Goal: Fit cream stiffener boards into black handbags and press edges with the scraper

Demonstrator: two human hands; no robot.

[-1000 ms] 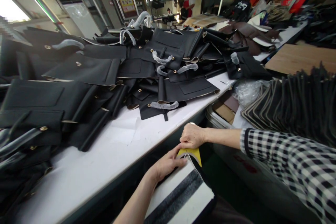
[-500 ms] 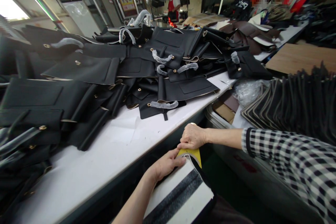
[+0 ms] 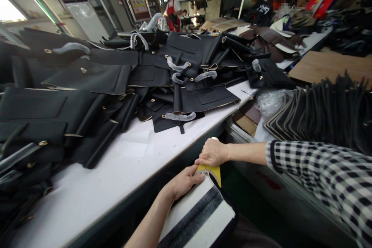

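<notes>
My right hand (image 3: 213, 152) is closed in a fist on a yellow scraper-like tool (image 3: 213, 170); a pale rounded end shows above the fist. The tool's curved lower edge meets the near-top corner of a white panel with a black stripe (image 3: 200, 217), which looks like a bag piece with a dark edge. My left hand (image 3: 184, 181) grips that panel's upper edge, thumb on the white face, its fingertips by the yellow tool and partly hidden. The panel lies slanted over my lap, beside the table.
A white table (image 3: 124, 166) runs along the left, piled with black leather bag pieces (image 3: 203, 99) with wrapped handles. At right, a bin (image 3: 240, 131) holds plastic film (image 3: 271, 102) beside a row of dark panels (image 3: 316, 108). A person in a red apron (image 3: 173, 9) stands far back.
My hands, the yellow tool and the panel hold almost the same pose. The view has shifted slightly, and the person in the red apron at the back has moved left.
</notes>
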